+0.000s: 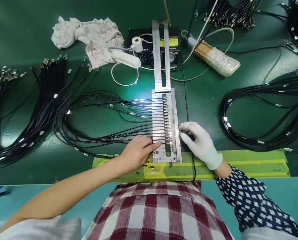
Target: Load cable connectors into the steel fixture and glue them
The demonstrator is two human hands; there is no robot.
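My left hand (pixel 137 152) is bare and lies over the lower left of a slotted metal fixture (pixel 176 133). Its thumb stretches onto the plate and the fingers rest on black cables (pixel 129 133). These cables lie side by side in the grooves, their stripped ends and small terminals crossing the long slot. A cable connector (pixel 155 152) shows just below that thumb. My right hand (pixel 199 142), in a white glove, touches the fixture's right edge with thumb and fingertips drawn together; anything between them is too small to make out. Another cable end (pixel 149 166) lies below the left hand.
A slotted metal arm (pixel 161 56) extends behind the fixture, over a black control box (pixel 145 50). White cloths (pixel 99 36), a plastic-wrapped block (pixel 219 60) and a white corded device (pixel 126 59) lie around it. Cable bundles (pixel 45 80) flank both sides; yellow-green tape (pixel 251 163) lines the front edge.
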